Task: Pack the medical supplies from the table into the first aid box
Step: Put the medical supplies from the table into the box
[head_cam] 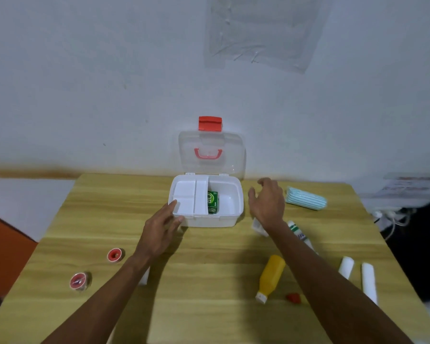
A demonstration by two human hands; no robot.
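Observation:
The white first aid box (pixel 230 218) stands open at the table's far middle, its clear lid (pixel 233 155) with a red latch upright. A white tray insert (pixel 184 192) covers its left half; a green carton (pixel 212 202) stands in the right half. My left hand (pixel 160 230) rests open against the box's front left corner. My right hand (pixel 267 201) hovers open just right of the box, holding nothing. A striped teal pouch (pixel 305 198) lies beyond it. A white tube (pixel 299 234) and a small white packet (pixel 257 225) lie partly under my right forearm.
On the wooden table (pixel 209 281): two red tape rolls (pixel 114 255) (pixel 78 281) at the left, a yellow bottle (pixel 271 276) on its side, a small red cap (pixel 293 297), two white gauze rolls (pixel 346 266) (pixel 369 281) at the right. The wall is close behind the box.

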